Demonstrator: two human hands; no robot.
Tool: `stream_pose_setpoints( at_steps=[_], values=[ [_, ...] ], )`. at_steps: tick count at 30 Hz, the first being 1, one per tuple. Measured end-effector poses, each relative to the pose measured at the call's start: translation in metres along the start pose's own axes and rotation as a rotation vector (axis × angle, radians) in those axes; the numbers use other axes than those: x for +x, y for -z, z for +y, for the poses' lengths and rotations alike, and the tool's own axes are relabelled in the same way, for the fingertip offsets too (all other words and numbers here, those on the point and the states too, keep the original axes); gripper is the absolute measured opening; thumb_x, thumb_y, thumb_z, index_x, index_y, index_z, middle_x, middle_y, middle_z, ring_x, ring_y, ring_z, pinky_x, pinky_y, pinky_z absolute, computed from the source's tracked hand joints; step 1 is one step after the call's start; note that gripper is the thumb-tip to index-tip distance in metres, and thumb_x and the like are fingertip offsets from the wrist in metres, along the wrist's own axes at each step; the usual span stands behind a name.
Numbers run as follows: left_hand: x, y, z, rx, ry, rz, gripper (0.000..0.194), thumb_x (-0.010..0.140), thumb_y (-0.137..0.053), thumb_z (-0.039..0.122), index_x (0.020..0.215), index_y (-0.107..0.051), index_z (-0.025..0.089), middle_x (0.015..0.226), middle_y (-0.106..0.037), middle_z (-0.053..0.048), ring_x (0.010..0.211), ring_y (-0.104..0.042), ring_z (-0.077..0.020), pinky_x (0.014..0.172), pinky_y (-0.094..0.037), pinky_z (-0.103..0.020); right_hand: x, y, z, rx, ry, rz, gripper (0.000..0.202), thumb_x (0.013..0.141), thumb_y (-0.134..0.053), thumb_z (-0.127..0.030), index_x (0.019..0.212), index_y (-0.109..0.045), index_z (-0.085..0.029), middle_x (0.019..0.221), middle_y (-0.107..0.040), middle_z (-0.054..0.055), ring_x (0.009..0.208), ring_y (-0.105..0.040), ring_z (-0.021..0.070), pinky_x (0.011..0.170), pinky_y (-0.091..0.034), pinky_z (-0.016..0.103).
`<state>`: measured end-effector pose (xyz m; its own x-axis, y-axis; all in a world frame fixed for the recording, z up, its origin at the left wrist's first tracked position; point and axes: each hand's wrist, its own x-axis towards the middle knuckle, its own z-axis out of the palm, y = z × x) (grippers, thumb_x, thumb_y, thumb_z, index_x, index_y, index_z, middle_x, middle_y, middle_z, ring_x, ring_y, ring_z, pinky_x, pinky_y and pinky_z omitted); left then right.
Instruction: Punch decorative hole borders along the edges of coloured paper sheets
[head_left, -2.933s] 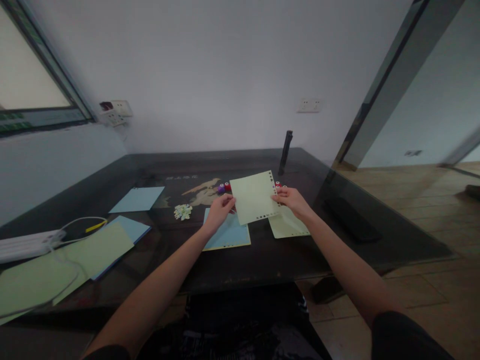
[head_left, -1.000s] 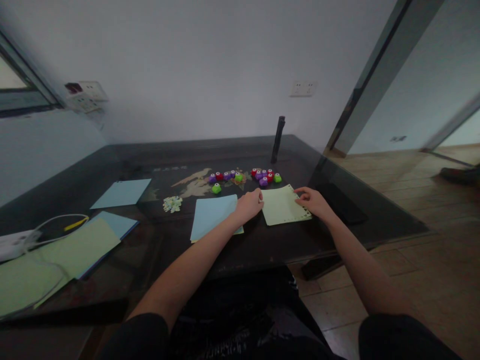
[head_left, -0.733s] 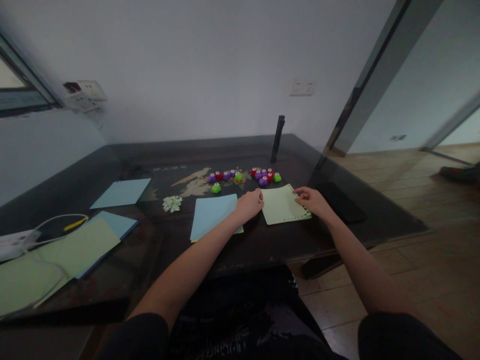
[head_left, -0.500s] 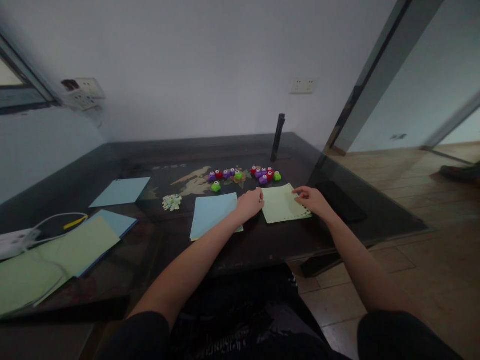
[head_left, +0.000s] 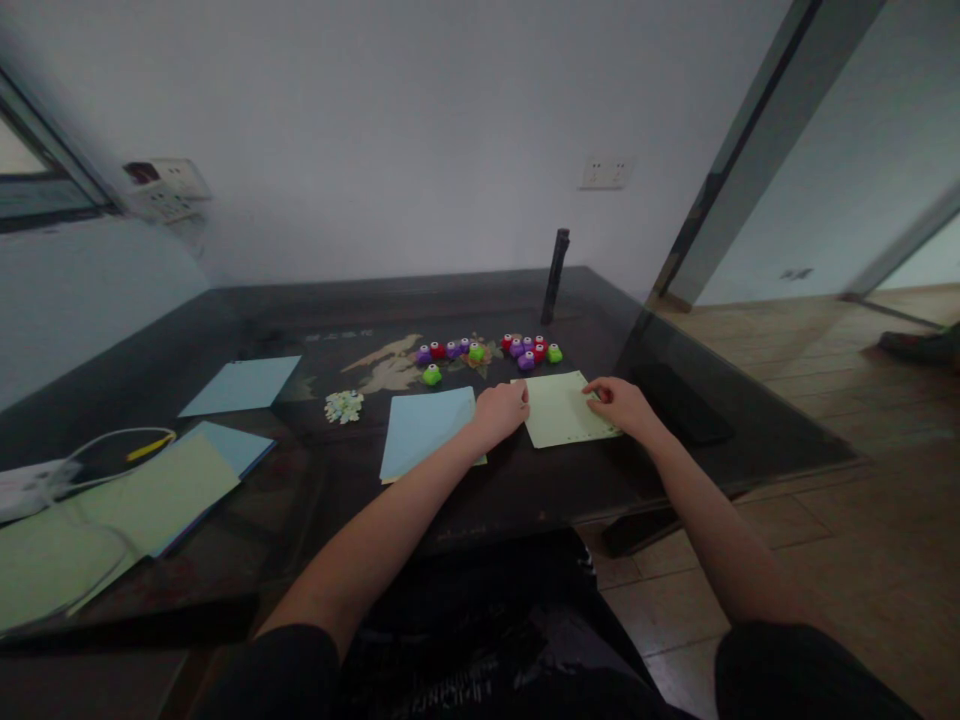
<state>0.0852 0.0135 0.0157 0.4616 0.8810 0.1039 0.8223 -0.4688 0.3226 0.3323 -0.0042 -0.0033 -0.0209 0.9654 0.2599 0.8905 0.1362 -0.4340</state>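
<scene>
A pale green sheet of paper (head_left: 564, 412) lies in front of me, with a row of small punched shapes along its lower edge. My left hand (head_left: 502, 413) is closed, its fingertips pinching the sheet's left edge. On the right edge, the thumb and forefinger of my right hand (head_left: 619, 405) are pinched together on the paper. Beside my left forearm is a blue sheet (head_left: 424, 425) with a yellowish sheet showing under it. Just behind the green sheet sit several small red, purple and green craft punches (head_left: 527, 350).
More punches (head_left: 451, 350) stand further left, near a pile of paper cutouts (head_left: 344, 406). At left lie a blue sheet (head_left: 244, 385), green paper (head_left: 165, 490) and a white power strip (head_left: 34, 488) with a cable. A black upright object (head_left: 555, 275) stands at the back; a dark flat object (head_left: 686, 405) lies right.
My right hand has shifted slightly left, its fingers drawing together at the sheet's right edge. The punched shapes along that edge are now mostly out of sight. My left hand has hardly moved.
</scene>
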Motion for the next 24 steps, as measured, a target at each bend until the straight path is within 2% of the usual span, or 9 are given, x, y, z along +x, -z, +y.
stream_pose_setpoints(
  at_steps=[3, 7, 11, 13, 24],
  values=[
    [-0.004, 0.003, 0.004, 0.021, -0.056, 0.045, 0.015, 0.082, -0.048, 0.019, 0.094, -0.056, 0.02, 0.097, -0.063, -0.007, 0.09, -0.06, -0.0212, 0.078, -0.045, -0.032, 0.001, 0.0, 0.005, -0.023, 0.021, 0.056, 0.021, 0.07, -0.06, -0.025, 0.088, -0.07, -0.017, 0.07, -0.05, 0.001, 0.064, -0.049, 0.015, 0.062, -0.039, 0.027],
    [-0.015, 0.005, 0.017, -0.017, -0.136, 0.073, 0.012, 0.083, -0.052, 0.025, 0.094, -0.054, 0.02, 0.103, -0.055, -0.007, 0.1, -0.054, -0.0216, 0.085, -0.044, -0.032, 0.001, 0.0, 0.01, 0.005, -0.034, 0.113, 0.019, 0.073, -0.059, -0.026, 0.086, -0.07, -0.018, 0.072, -0.052, 0.002, 0.064, -0.05, 0.0154, 0.062, -0.04, 0.028],
    [-0.028, 0.003, 0.03, -0.098, -0.207, 0.014, 0.036, 0.073, -0.067, 0.042, 0.096, -0.052, 0.02, 0.109, -0.048, -0.007, 0.108, -0.047, -0.0246, 0.092, -0.042, -0.037, 0.001, 0.0, 0.012, -0.007, -0.046, 0.15, 0.017, 0.074, -0.057, -0.025, 0.083, -0.07, -0.02, 0.07, -0.054, 0.002, 0.065, -0.051, 0.0161, 0.063, -0.04, 0.028],
    [-0.031, 0.001, 0.032, -0.116, -0.225, -0.021, 0.043, 0.068, -0.071, 0.045, 0.096, -0.051, 0.02, 0.109, -0.046, -0.007, 0.108, -0.045, -0.0248, 0.093, -0.041, -0.037, 0.001, 0.0, 0.011, -0.006, -0.055, 0.155, 0.016, 0.073, -0.057, -0.024, 0.082, -0.07, -0.02, 0.07, -0.055, 0.002, 0.065, -0.051, 0.0162, 0.063, -0.039, 0.028],
    [-0.03, -0.003, 0.026, -0.135, -0.271, -0.05, 0.033, 0.069, -0.068, 0.025, 0.096, -0.05, 0.02, 0.108, -0.045, -0.006, 0.104, -0.048, -0.0225, 0.092, -0.044, -0.035, 0.002, 0.0, 0.011, 0.035, -0.03, 0.127, 0.017, 0.075, -0.056, -0.026, 0.083, -0.069, -0.019, 0.075, -0.061, 0.004, 0.068, -0.054, 0.0169, 0.065, -0.041, 0.029]
  ],
)
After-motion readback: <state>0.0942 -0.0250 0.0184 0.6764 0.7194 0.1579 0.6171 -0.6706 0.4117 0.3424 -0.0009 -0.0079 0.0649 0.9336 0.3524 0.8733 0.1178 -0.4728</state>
